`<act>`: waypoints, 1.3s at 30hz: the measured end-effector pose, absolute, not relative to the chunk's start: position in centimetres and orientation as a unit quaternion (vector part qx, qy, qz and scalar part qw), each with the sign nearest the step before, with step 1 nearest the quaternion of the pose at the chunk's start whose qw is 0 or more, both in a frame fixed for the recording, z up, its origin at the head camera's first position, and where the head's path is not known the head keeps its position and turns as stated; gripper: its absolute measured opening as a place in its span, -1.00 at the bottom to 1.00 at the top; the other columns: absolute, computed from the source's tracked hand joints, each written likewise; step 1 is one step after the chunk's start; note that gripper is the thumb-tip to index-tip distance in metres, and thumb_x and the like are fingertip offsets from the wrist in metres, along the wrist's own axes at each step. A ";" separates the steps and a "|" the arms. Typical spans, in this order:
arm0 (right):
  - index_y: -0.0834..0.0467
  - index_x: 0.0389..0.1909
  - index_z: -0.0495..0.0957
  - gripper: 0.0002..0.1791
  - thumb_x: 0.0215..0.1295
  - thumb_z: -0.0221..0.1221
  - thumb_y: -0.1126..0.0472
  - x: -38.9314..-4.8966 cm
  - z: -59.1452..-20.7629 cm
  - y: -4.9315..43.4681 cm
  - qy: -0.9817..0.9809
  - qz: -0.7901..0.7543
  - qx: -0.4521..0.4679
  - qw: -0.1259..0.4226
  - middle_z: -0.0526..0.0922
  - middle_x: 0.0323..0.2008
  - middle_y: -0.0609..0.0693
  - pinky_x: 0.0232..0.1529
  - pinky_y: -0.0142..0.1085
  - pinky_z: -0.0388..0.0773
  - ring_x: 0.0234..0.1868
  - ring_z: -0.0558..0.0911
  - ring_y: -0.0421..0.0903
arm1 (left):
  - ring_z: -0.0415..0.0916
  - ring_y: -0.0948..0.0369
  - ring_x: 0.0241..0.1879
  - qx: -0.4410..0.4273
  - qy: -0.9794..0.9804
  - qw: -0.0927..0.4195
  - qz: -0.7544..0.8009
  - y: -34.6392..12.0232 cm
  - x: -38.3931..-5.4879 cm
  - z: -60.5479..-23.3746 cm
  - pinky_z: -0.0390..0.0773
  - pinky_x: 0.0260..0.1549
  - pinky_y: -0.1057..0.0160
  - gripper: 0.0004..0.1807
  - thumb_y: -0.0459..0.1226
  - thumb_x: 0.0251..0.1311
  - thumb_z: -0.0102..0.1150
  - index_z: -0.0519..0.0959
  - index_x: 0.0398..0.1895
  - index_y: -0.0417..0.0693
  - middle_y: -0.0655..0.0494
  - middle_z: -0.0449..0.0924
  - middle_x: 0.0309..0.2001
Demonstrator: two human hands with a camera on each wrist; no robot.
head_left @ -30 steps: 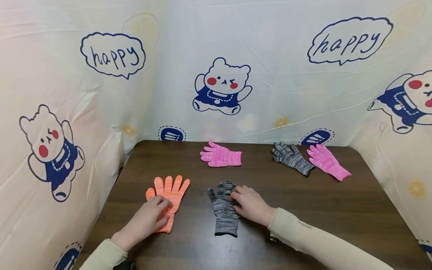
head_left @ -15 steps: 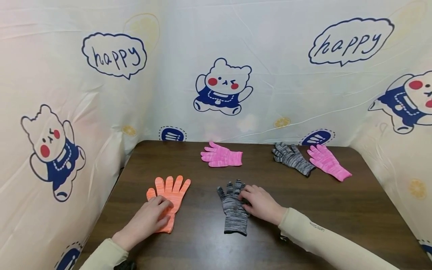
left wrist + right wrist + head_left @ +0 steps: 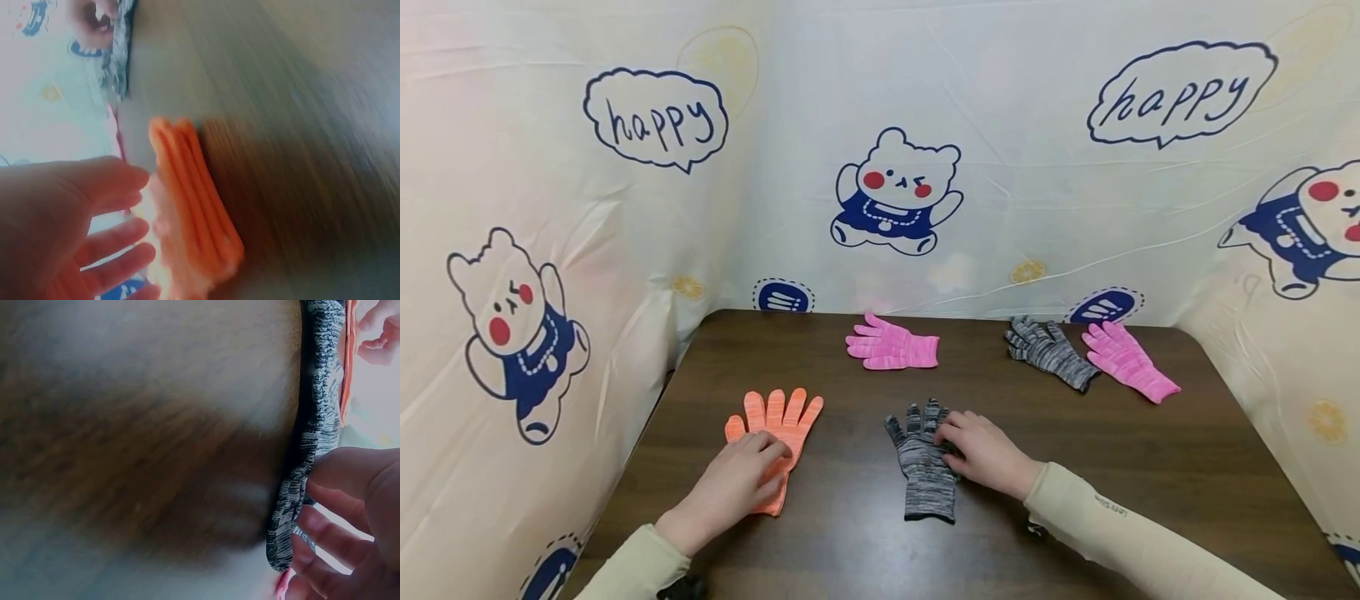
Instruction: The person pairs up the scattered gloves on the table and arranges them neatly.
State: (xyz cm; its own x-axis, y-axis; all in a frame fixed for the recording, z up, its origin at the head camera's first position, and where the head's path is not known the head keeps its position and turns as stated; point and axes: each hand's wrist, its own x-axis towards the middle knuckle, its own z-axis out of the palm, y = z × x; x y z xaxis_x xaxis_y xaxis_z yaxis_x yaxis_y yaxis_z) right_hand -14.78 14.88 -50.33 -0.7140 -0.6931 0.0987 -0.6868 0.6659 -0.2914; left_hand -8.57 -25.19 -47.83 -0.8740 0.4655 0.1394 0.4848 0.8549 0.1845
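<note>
Head view: left hand [image 3: 741, 475], fingers loose, rests on the orange glove [image 3: 787, 432] toward the bench's [image 3: 842, 562] left edge; loose-fingered right hand [image 3: 988, 454] touches the nearer gray glove [image 3: 928, 483], midway between side edges. Pressing softly should keep both smooth.

Bear-printed cloth [image 3: 1037, 192] behind table [image 3: 1120, 442]; pink gloves [image 3: 892, 346], one gray glove [image 3: 1052, 356] near far edge.

The head view is bright and fairly sharp, with pale glare on the dark brown wood-grain table [image 3: 850, 562]. The left wrist view is hazy, the orange knitted glove [image 3: 192, 197] blurred; the right is dimmer, with shadow beside the mottled grey knitted glove [image 3: 325, 381].
</note>
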 end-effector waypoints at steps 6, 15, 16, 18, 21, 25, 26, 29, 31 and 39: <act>0.06 -0.09 0.68 -0.78 0.27 0.43 0.22 -14.8 -50.7 15.2 0.907 -0.154 -0.391 -0.014 0.59 -0.13 -0.07 -0.15 -0.17 0.51 -0.22 0.46 -0.12 | 0.42 0.24 -0.38 -0.268 -0.951 0.100 -0.114 -22.4 -8.4 -47.6 0.48 -0.42 0.22 -0.73 -0.25 0.04 0.58 0.65 -0.23 0.01 0.25 0.48 -0.34; 0.08 -0.09 0.69 -0.78 0.27 0.44 0.21 -15.0 -50.7 15.0 0.904 -0.152 -0.399 -0.021 0.62 -0.12 -0.06 -0.13 -0.16 0.52 -0.20 0.48 -0.10 | 0.45 0.26 -0.32 -0.325 -0.933 0.046 -0.145 -17.3 -8.4 -46.8 0.55 -0.33 0.20 -0.81 -0.21 0.21 0.46 0.64 -0.18 0.02 0.25 0.53 -0.28; 0.08 -0.09 0.69 -0.78 0.27 0.44 0.21 -15.0 -50.7 15.0 0.905 -0.149 -0.399 -0.020 0.62 -0.12 -0.06 -0.12 -0.16 0.52 -0.20 0.48 -0.10 | 0.45 0.27 -0.31 -0.327 -0.933 0.035 -0.147 -16.8 -8.4 -46.8 0.54 -0.33 0.20 -0.82 -0.20 0.23 0.45 0.64 -0.18 0.04 0.26 0.53 -0.27; 0.09 -0.09 0.70 -0.78 0.27 0.43 0.21 -15.0 -50.7 15.0 0.905 -0.146 -0.398 -0.017 0.63 -0.11 -0.05 -0.12 -0.15 0.52 -0.20 0.48 -0.09 | 0.46 0.27 -0.29 -0.335 -0.930 0.017 -0.149 -15.9 -8.5 -46.9 0.53 -0.32 0.20 -0.83 -0.19 0.27 0.43 0.64 -0.15 0.06 0.25 0.55 -0.25; 0.09 -0.08 0.70 -0.78 0.28 0.43 0.22 -15.0 -50.6 15.1 0.907 -0.143 -0.397 -0.009 0.64 -0.11 -0.05 -0.11 -0.14 0.52 -0.19 0.49 -0.09 | 0.49 0.26 -0.26 -0.350 -0.924 0.003 -0.153 -14.6 -8.6 -47.0 0.53 -0.31 0.19 -0.85 -0.18 0.30 0.40 0.65 -0.13 0.08 0.24 0.57 -0.22; 0.09 -0.08 0.69 -0.79 0.29 0.42 0.21 -15.0 -50.6 15.2 0.907 -0.141 -0.398 -0.007 0.63 -0.11 -0.05 -0.10 -0.14 0.52 -0.19 0.49 -0.09 | 0.49 0.26 -0.23 -0.366 -0.918 0.000 -0.150 -13.2 -8.9 -47.2 0.56 -0.25 0.18 -0.86 -0.18 0.34 0.37 0.66 -0.10 0.06 0.23 0.57 -0.21; 0.09 -0.08 0.69 -0.79 0.29 0.42 0.21 -15.0 -50.6 15.1 0.906 -0.141 -0.398 -0.010 0.63 -0.11 -0.05 -0.11 -0.14 0.52 -0.20 0.49 -0.09 | 0.49 0.26 -0.22 -0.369 -0.917 -0.001 -0.149 -13.0 -9.0 -47.2 0.57 -0.22 0.18 -0.85 -0.17 0.35 0.36 0.66 -0.09 0.06 0.23 0.58 -0.20; 0.07 -0.08 0.69 -0.79 0.30 0.42 0.19 -14.9 -50.5 15.1 0.908 -0.139 -0.396 -0.010 0.62 -0.11 -0.06 -0.11 -0.15 0.52 -0.20 0.48 -0.10 | 0.49 0.25 -0.20 -0.380 -0.913 -0.004 -0.148 -12.2 -9.4 -47.5 0.59 -0.18 0.19 -0.82 -0.16 0.38 0.32 0.67 -0.04 0.03 0.21 0.58 -0.18; 0.07 -0.07 0.68 -0.79 0.31 0.41 0.19 -14.9 -50.4 15.1 0.908 -0.139 -0.395 -0.009 0.62 -0.11 -0.06 -0.11 -0.15 0.52 -0.20 0.47 -0.10 | 0.48 0.25 -0.21 -0.389 -0.909 -0.006 -0.147 -11.7 -9.7 -47.7 0.58 -0.19 0.20 -0.81 -0.16 0.39 0.32 0.67 -0.03 0.01 0.20 0.56 -0.18; 0.09 -0.08 0.68 -0.78 0.30 0.41 0.21 -14.9 -50.5 15.1 0.905 -0.147 -0.398 -0.014 0.61 -0.11 -0.05 -0.12 -0.15 0.52 -0.21 0.47 -0.10 | 0.43 0.26 -0.22 -0.417 -0.899 -0.020 -0.133 -9.8 -10.5 -48.6 0.54 -0.21 0.26 -0.77 -0.14 0.39 0.33 0.65 0.01 0.02 0.18 0.53 -0.17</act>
